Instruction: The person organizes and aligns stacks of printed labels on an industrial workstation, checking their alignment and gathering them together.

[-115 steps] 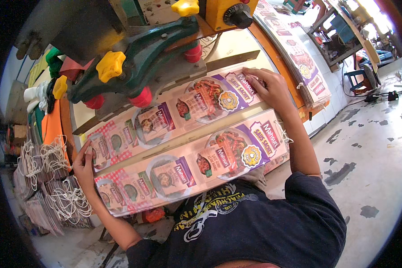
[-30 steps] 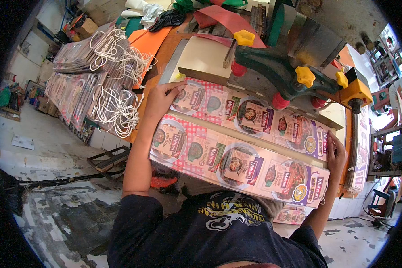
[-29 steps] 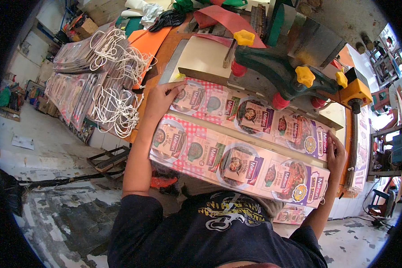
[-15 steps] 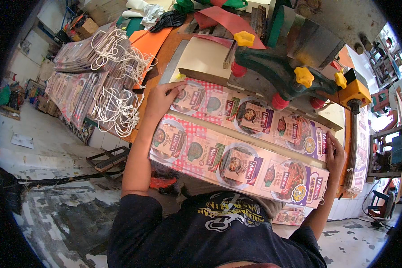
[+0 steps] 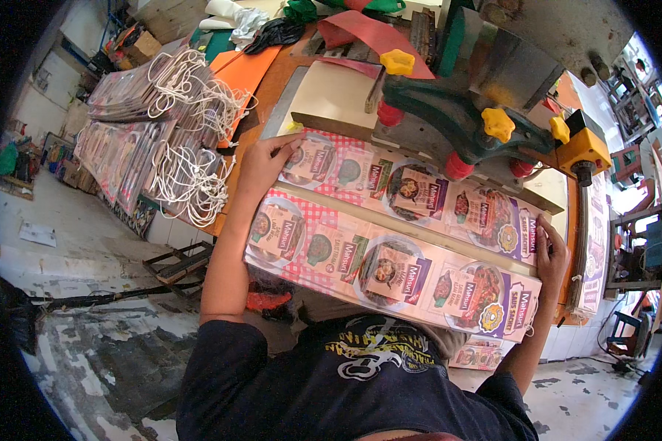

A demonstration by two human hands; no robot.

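Two long printed plastic-covered strips, pink with food pictures, lie side by side in front of me. My left hand (image 5: 267, 163) holds the left end of the far strip (image 5: 419, 192), thumb and forefinger at its edge. At the opposite end, my right hand (image 5: 553, 250) grips the same strip, fingers on its top and the thumb out of sight. The near strip (image 5: 396, 270) lies closer to my body, between my forearms. A narrow bare band separates the two. Beyond the far strip stands a machine's dark green clamp arm (image 5: 449, 110) with red feet.
Stacked printed sheets (image 5: 136, 92) with white cords (image 5: 191, 173) lie on the left. An orange sheet (image 5: 250, 73) is beside them. Yellow knobs (image 5: 498, 126) top the clamp arm, and a yellow control box (image 5: 582, 151) sits at right. A metal bar (image 5: 331, 126) borders the far strip.
Almost nothing differs. Both hands keep their places on the far strip, and the view has shifted very slightly.
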